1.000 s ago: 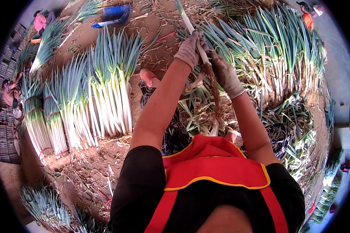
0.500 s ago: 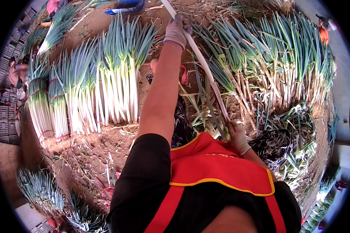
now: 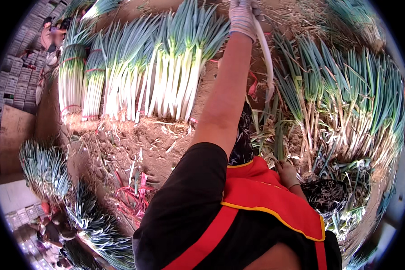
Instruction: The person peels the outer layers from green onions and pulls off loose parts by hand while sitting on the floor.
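My left hand [image 3: 244, 18], in a striped knit glove, is stretched far out to the top edge. Its fingers are closed round the upper part of a long green onion [image 3: 266, 58], whose peeled white stalk hangs down beside the wrist. Close to the red apron [image 3: 270, 191], my right hand [image 3: 287, 173] is bent round the lower end of a green leaf strip [image 3: 279, 137]. The stalk's lower end is well apart from that hand. Left of my arm, peeled green onions [image 3: 177, 76] lie in a row with white stalks toward me.
Unpeeled green onions [image 3: 346, 99] with brownish stalks lie at the right. Tied bundles [image 3: 73, 81] lie at far left. Red ties [image 3: 139, 198] and scraps litter the soil. A dark patterned cloth-like thing [image 3: 324, 193] is by my right hand. Other people [image 3: 51, 36] are at the left.
My left hand has moved up and away with the green onion. Its lower end has come away from my right hand, which stays low by the apron. The view has shifted too.
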Motion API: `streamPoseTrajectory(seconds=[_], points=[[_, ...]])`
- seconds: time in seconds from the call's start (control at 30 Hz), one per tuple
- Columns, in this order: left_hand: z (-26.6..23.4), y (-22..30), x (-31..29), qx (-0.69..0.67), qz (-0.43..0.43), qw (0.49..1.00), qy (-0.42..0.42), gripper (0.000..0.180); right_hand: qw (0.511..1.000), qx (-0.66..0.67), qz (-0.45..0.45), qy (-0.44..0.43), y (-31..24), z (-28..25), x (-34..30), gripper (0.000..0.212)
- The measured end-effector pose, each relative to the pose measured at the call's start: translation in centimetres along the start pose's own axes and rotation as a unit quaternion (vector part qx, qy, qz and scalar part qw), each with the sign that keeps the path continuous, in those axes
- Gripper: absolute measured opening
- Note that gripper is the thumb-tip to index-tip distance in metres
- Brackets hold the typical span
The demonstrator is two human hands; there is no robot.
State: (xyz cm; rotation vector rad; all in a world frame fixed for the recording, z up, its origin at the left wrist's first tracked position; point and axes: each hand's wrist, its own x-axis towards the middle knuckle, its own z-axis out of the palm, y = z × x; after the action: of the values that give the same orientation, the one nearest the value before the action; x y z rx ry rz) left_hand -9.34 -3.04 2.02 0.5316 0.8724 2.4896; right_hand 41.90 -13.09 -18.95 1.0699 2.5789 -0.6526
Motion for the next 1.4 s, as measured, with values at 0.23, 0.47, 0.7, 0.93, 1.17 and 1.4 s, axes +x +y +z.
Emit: streamPoseTrajectory(seconds=[0.23,0.47,0.7,0.93,1.17,1.4], points=[[-1.3,1.1,-1.2,-0.097,0.044,0.994,-0.037,0.015,0.929,0.314,-0.085,0.176,-9.7,-12.6,9.9,0.041],[-1.2,-2.6,-0.2,-0.132,-0.022,0.989,0.056,0.014,0.911,0.374,-0.071,0.159,-13.2,-10.8,12.2,0.024],[-5.1,10.3,0.4,0.035,0.115,0.993,0.016,0.015,0.994,-0.004,-0.080,-0.080,5.4,4.3,5.2,0.047],[-20.5,15.4,0.1,0.317,-0.003,0.948,0.027,0.024,0.980,0.195,0.039,-0.021,5.7,6.0,10.6,0.046],[-46.4,7.0,-5.8,0.709,-0.165,0.681,0.081,0.069,0.983,0.175,0.021,-0.041,5.6,6.0,10.7,0.045],[-42.9,4.7,-12.8,0.847,-0.196,0.488,0.080,0.062,0.972,0.203,0.098,-0.071,9.2,8.4,10.1,0.048]])
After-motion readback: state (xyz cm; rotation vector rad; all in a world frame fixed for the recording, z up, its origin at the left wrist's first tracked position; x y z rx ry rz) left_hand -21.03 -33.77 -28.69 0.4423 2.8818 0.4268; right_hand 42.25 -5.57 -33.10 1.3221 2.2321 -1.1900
